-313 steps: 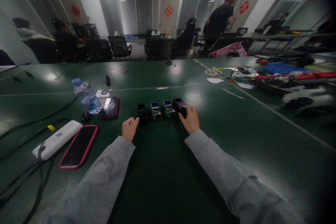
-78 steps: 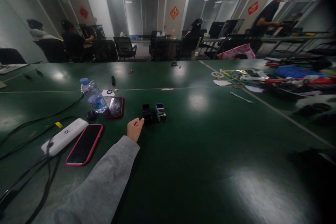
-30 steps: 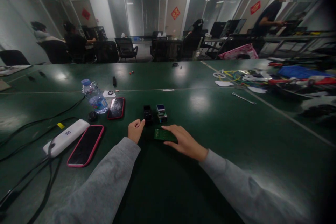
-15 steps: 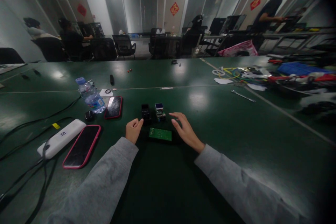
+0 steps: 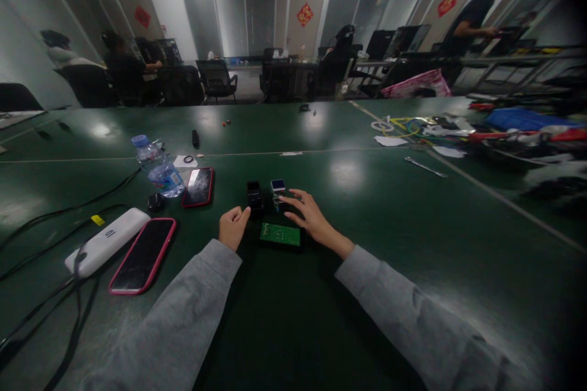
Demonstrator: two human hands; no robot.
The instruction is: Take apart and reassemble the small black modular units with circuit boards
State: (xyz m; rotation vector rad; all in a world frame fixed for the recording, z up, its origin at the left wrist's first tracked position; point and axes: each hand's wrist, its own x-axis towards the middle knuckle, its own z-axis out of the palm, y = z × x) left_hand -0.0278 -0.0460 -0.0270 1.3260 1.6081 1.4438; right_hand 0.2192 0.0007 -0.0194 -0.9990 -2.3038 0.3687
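Note:
My left hand (image 5: 233, 227) rests on the table in a loose fist, thumb against the curled fingers, and nothing shows in it. Just beyond it stands a small black box-like device (image 5: 254, 195). My right hand (image 5: 310, 217) is spread, its fingertips over or against a small device with a pale-framed screen (image 5: 277, 186); whether they touch cannot be made out. That device's lower part is partly hidden by the fingers. Between the hands lies a green circuit board (image 5: 279, 234) on a dark base, with the right thumb close above its far right corner.
Leftward are two red-edged phones (image 5: 143, 255) (image 5: 199, 187), a white power bank (image 5: 108, 242), black cables (image 5: 77, 311) and a water bottle (image 5: 160, 170). A wrench (image 5: 425, 167) and heaped wires and tools (image 5: 527, 128) lie to the right. People sit or stand beyond the green table (image 5: 358, 171).
My right hand has moved left, bringing its fingers to the small screen device. My left hand has stayed in place, and the board and both devices look unmoved.

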